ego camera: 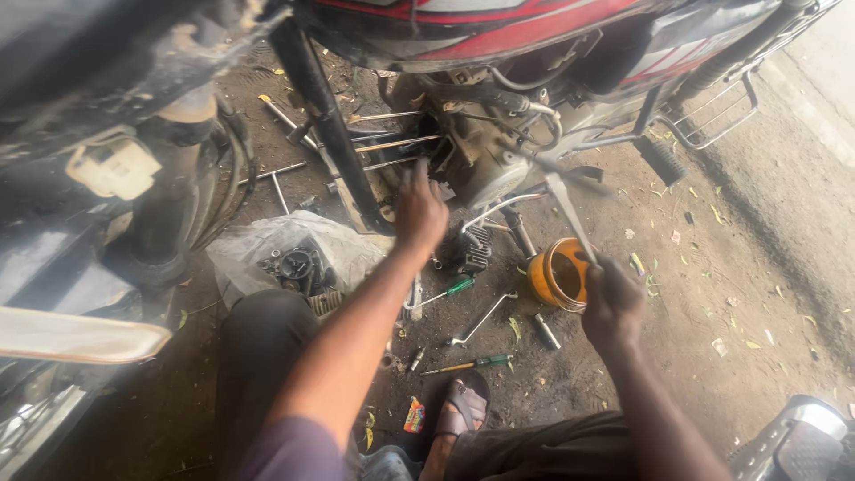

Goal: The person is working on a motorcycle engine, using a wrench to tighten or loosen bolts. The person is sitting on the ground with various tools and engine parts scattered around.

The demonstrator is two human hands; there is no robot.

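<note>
Left hand (419, 212) pressed to engine (485, 151), far centre; closure unclear. Right hand (613, 303) clamped on brush (565, 200) handle beside orange tub (557, 274). Likely light, stiff, greasy; best gripped low on handle.

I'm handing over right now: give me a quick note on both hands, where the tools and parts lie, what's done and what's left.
Left hand: reaching into the engine, on the long studs; whether it grips anything is hidden.
Right hand: shut on a thin blurred tool pointing up at the engine.
On the ground: orange tin beside the right hand, finned cylinder below the engine, bent wrench, two green-handled screwdrivers, parts on a plastic bag.
Done: cylinder is off, studs bare.
Left: parts lie loose, nothing refitted.
</note>
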